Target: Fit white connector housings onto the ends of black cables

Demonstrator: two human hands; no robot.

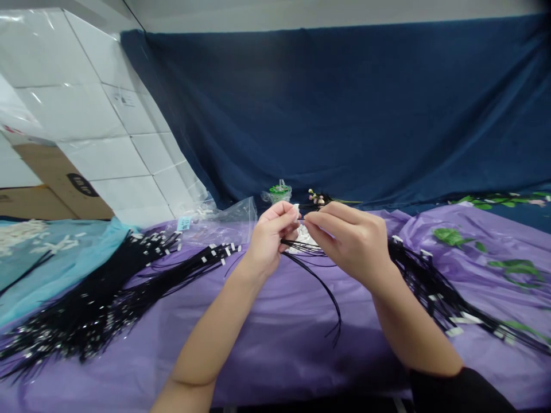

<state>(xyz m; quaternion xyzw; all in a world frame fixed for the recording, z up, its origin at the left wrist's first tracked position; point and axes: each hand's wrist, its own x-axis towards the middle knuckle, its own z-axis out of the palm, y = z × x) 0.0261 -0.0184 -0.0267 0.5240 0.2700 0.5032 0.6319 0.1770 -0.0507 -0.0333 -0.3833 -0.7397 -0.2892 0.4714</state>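
Note:
In the middle of the head view, my left hand [267, 236] is closed, pinching a small white connector [296, 212] between thumb and fingertips. Thin black wires [328, 289] run out from under its curled fingers and droop over the purple cover. My right hand [356, 238] is closed in a pinch just beside it, holding a thin black wire whose end lies close to the connector. Whether the wire sits inside the connector I cannot tell. Below and behind the fingers lies a heap of small white pieces [305, 240], partly hidden by both hands.
Bundles of black wires with white ends [99, 287] lie at left, another bundle [424, 281] at right. A clear plastic bag [224, 221] lies behind. Purple sheeting [258, 344] covers the table; white boxes [99, 115] stand at left. Green leaves [450, 236] lie right.

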